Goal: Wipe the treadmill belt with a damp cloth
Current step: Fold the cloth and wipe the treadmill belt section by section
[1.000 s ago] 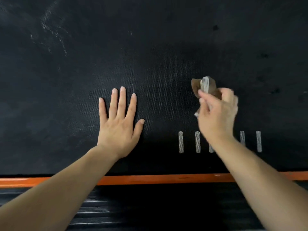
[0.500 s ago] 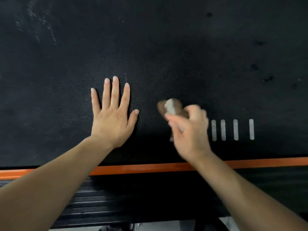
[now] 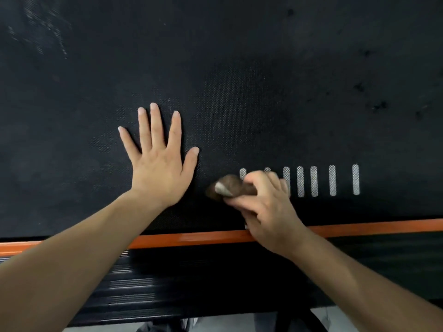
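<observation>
**A:** What did the picture show?

**B:** A view from above of a black, textured belt (image 3: 239, 68). The left hand (image 3: 159, 171) lay flat on it, palm down, fingers (image 3: 155, 125) spread and holding nothing. The right hand (image 3: 268, 207) was just beside it, nearer the belt's near edge, its fingers clenched round a bunched brown cloth (image 3: 227, 189) that pressed on the belt.

**A:** Where exactly was the cloth?

**B:** Near the near edge, just above the orange strip (image 3: 191, 237) that ran along it, and at the left end of a row of short white bars (image 3: 314, 180). The hand covered some of those bars.

**A:** How should the wiping have gone from there?

**B:** By my reading, the cloth was too tightly wadded; opening it flatter would have covered more belt per stroke. Overlapping passes with steady pressure would have suited the weave. Pale smears (image 3: 48, 37) sat at the far left corner and dark specks (image 3: 378, 106) toward the right edge, both well apart from the cloth, so much seemed left. The flat left hand looked useful for stopping the belt from sliding.
</observation>
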{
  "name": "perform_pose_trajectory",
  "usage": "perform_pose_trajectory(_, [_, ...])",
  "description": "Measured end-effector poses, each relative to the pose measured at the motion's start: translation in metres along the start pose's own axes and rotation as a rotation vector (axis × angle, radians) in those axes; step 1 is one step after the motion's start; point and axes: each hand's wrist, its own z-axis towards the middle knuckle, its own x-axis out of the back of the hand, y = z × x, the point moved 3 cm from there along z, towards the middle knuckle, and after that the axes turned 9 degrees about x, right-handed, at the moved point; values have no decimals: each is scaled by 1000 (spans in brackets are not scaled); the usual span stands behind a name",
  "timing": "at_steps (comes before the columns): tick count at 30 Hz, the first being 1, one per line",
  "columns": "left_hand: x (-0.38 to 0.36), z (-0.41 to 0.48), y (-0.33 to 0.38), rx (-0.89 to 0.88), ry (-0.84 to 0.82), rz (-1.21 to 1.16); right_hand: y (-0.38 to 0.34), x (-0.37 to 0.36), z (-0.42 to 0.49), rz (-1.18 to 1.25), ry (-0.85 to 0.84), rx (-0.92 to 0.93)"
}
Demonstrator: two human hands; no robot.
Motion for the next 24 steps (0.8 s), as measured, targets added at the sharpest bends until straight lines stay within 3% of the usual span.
perform_pose_trajectory(2, [0,3,9,42,-4,-27,4,7,-2,30,-84,88])
perform_pose_trajectory(4, [-1,9,16,53,7,-34,35,22,4,-73,-4,92])
perform_pose_trajectory(6, [0,15,24,15,16,-22,86,51,20,-232,223,-155])
perform_pose_trajectory(8, [2,24,35,-44,16,-9,115,70,29,-230,354,-459])
perform_pose_trajectory(10, [3,34,49,-73,9,-7,100,60,26,-233,335,-380])
perform_pose_trajectory(13, [2,46,65,-60,-10,-7,56,34,4,-150,143,-17])
perform_pose_trajectory(16, [-1,48,68,-36,-1,9,69,44,5,-117,51,103])
perform_pose_trajectory(18, [-4,47,68,-33,10,21,98,56,20,-209,152,31])
perform_pose_trajectory(21, [-5,47,68,-26,16,27,142,81,48,-300,397,-406])
perform_pose_trajectory(22, [-4,48,69,-25,13,23,140,80,52,-303,423,-471])
perform_pose_trajectory(24, [-3,48,70,-19,9,8,115,64,49,-298,360,-318])
